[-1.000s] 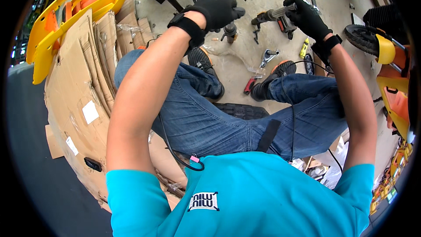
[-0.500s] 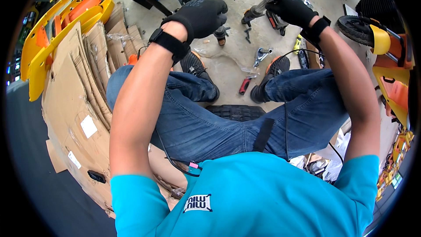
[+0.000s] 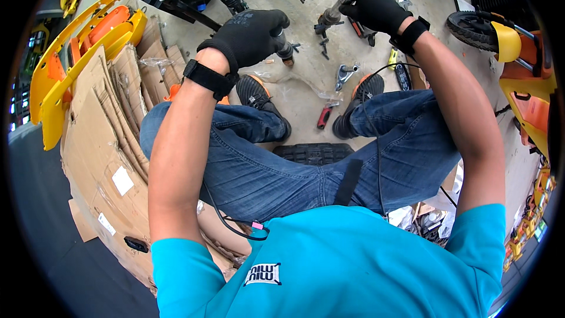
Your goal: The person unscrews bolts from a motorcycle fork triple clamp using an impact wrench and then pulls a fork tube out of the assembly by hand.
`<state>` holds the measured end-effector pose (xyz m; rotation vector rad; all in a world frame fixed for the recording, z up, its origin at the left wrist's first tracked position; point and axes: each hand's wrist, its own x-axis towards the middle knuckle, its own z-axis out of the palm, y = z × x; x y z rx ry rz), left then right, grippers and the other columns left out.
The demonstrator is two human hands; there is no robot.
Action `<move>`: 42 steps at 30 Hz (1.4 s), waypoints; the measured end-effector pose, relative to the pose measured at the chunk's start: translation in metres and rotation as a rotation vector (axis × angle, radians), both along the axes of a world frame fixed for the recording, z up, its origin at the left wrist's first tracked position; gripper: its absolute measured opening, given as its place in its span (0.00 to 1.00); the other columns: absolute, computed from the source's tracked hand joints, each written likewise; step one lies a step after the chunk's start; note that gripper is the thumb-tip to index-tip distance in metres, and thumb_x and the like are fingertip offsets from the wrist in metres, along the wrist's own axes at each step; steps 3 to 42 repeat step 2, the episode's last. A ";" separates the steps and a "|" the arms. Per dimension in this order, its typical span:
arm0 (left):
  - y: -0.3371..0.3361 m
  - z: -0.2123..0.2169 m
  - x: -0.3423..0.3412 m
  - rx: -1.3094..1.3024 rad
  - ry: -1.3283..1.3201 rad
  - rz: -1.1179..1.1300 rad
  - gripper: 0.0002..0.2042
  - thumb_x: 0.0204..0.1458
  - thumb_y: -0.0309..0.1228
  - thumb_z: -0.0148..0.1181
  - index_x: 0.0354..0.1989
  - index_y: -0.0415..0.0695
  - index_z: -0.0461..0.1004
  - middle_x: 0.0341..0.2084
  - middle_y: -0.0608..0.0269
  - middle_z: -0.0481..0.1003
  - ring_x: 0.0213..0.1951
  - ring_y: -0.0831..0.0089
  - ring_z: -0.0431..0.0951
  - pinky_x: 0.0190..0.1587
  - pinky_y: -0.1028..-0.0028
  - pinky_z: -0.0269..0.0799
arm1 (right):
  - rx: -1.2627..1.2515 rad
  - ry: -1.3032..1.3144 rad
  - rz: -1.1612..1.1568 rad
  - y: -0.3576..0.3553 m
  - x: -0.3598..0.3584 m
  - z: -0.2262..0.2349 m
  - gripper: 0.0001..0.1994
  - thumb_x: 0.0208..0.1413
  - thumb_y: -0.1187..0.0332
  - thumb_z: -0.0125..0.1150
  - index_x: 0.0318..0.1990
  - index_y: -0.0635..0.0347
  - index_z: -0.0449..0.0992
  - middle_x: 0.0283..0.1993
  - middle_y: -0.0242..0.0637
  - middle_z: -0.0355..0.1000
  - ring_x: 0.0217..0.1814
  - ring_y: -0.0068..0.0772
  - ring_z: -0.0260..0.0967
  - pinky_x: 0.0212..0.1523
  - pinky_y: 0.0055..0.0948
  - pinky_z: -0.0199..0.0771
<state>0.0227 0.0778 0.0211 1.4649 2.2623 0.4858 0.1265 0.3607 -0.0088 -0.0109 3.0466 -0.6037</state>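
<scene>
Both my hands wear black gloves. My left hand (image 3: 248, 34) is closed around a dark cylindrical part whose lower end (image 3: 286, 52) shows just past my fingers. My right hand (image 3: 372, 6) grips the upper end of a metal tube assembly (image 3: 327, 20) that angles down toward the concrete floor. The two parts lie close together above my knees. I sit with my legs in blue jeans stretched forward, black shoes with orange trim (image 3: 259, 95) on the floor.
Flattened cardboard (image 3: 106, 141) and yellow-orange plastic panels (image 3: 70, 53) lie at my left. A red-handled tool (image 3: 325, 116), a metal bracket (image 3: 344, 74) and a black rubber tyre piece (image 3: 312, 152) lie between my feet. A small wheel with a yellow guard (image 3: 488, 32) stands at right.
Both hands have stayed on their parts while the view shifted: they now appear higher in the picture and the metal tube assembly under my right hand shows more clearly.
</scene>
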 end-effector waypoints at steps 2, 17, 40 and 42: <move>0.001 0.000 0.000 -0.021 -0.004 0.004 0.19 0.51 0.30 0.65 0.52 0.42 0.73 0.32 0.55 0.76 0.35 0.60 0.77 0.40 0.64 0.72 | 0.022 -0.003 0.002 0.001 0.000 0.000 0.18 0.55 0.64 0.65 0.52 0.52 0.71 0.41 0.45 0.78 0.43 0.46 0.77 0.44 0.40 0.75; 0.001 0.000 0.000 -0.021 -0.004 0.004 0.19 0.51 0.30 0.65 0.52 0.42 0.73 0.32 0.55 0.76 0.35 0.60 0.77 0.40 0.64 0.72 | 0.022 -0.003 0.002 0.001 0.000 0.000 0.18 0.55 0.64 0.65 0.52 0.52 0.71 0.41 0.45 0.78 0.43 0.46 0.77 0.44 0.40 0.75; 0.001 0.000 0.000 -0.021 -0.004 0.004 0.19 0.51 0.30 0.65 0.52 0.42 0.73 0.32 0.55 0.76 0.35 0.60 0.77 0.40 0.64 0.72 | 0.022 -0.003 0.002 0.001 0.000 0.000 0.18 0.55 0.64 0.65 0.52 0.52 0.71 0.41 0.45 0.78 0.43 0.46 0.77 0.44 0.40 0.75; 0.001 0.000 0.000 -0.021 -0.004 0.004 0.19 0.51 0.30 0.65 0.52 0.42 0.73 0.32 0.55 0.76 0.35 0.60 0.77 0.40 0.64 0.72 | 0.022 -0.003 0.002 0.001 0.000 0.000 0.18 0.55 0.64 0.65 0.52 0.52 0.71 0.41 0.45 0.78 0.43 0.46 0.77 0.44 0.40 0.75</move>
